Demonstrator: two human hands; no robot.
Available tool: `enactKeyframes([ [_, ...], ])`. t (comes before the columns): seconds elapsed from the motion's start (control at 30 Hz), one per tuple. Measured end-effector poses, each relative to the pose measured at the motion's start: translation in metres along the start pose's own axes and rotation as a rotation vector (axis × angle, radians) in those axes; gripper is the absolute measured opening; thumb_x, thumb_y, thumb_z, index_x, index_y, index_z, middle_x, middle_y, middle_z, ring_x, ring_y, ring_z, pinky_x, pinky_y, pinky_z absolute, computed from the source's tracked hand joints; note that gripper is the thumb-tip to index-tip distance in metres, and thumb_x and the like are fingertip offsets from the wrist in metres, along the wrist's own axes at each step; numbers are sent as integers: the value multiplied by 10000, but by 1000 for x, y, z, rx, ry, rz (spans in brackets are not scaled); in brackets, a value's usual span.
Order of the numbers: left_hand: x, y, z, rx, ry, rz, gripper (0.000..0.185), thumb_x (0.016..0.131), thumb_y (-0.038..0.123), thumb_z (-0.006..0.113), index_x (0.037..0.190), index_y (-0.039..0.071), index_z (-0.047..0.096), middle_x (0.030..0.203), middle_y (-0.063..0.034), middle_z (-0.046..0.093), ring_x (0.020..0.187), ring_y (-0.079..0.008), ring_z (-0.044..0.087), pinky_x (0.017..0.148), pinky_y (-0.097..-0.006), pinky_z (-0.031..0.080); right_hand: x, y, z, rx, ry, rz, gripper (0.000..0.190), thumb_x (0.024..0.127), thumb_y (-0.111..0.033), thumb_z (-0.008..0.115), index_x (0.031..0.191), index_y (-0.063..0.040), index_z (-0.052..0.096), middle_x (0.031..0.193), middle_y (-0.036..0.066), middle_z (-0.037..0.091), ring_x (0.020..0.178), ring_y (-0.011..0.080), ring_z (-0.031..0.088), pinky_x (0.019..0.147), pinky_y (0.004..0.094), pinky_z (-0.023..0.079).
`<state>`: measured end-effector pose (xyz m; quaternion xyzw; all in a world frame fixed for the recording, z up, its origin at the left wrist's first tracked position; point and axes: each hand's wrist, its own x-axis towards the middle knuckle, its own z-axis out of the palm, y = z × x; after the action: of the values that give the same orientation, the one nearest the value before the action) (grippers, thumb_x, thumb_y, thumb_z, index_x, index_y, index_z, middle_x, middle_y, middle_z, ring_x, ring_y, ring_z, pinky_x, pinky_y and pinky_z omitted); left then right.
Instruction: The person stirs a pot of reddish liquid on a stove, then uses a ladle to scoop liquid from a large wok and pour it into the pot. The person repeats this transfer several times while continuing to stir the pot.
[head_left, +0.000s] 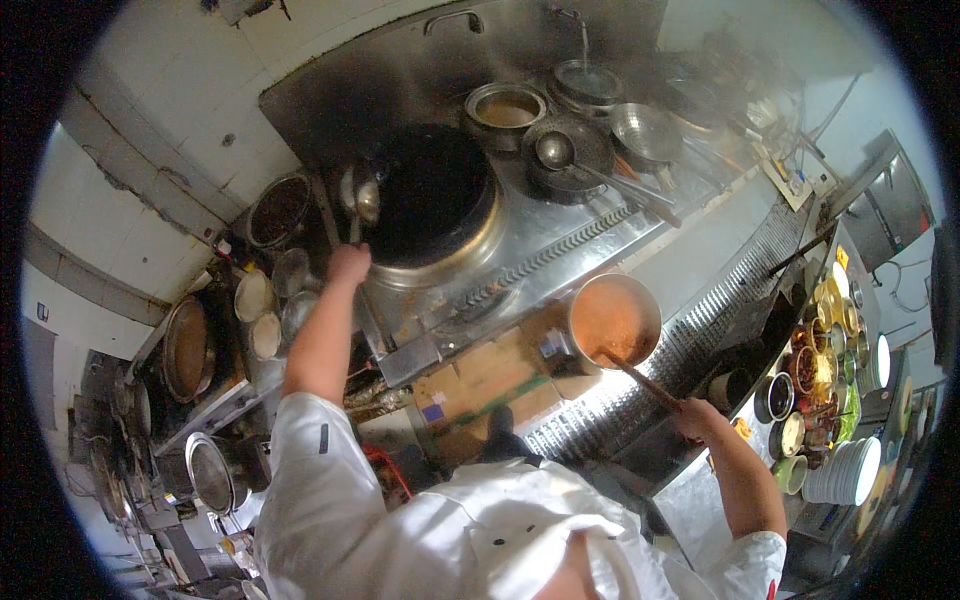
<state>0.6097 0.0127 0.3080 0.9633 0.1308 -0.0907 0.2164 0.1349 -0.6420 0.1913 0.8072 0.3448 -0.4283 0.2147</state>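
My left hand (350, 264) is closed on the handle of a metal ladle (366, 201), whose bowl is at the left rim of a large black wok (435, 195). Farther right, my right hand (699, 420) grips the wooden handle (645, 381) of a round metal pan (657, 321) with orange-red contents. That pan is held out in front of the stove edge, above cardboard on the floor. Behind the wok stand a metal pot of brownish liquid (506, 110) and a dark perforated strainer (559, 176) with another ladle (556, 150) on it.
A running tap (584, 37) pours into a pot (589, 80) at the back. At right, a counter holds bowls of ingredients, a dark sauce pot (775, 397) and stacked white plates (840, 472). Large pots (187, 349) and small containers (255, 296) stand at left.
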Motion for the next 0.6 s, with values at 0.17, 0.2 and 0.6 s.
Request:
enactKeyframes([
  [0.17,56,-27,25,-449,-177,-272,378,970,363,492,761,50,533,521,-90,518,387,-214,467,414,-376,398,20,0,-26,208,29,100,268,864,-298,558,860,-66,693,863,140,695,848,310,676,694,415,552],
  [0.2,52,-14,28,-492,-207,-286,361,971,361,494,775,59,525,518,-92,505,382,-206,447,398,-365,376,23,-2,-22,312,40,165,274,864,-302,560,848,-60,688,846,144,694,828,316,678,687,414,552],
  [0.6,65,59,78,-1435,-552,-545,247,909,289,648,840,86,525,694,-48,521,564,-150,531,440,-224,470,35,4,-36,1198,127,595,209,870,-178,554,1059,-102,600,666,144,598,583,289,612,506,418,490],
])
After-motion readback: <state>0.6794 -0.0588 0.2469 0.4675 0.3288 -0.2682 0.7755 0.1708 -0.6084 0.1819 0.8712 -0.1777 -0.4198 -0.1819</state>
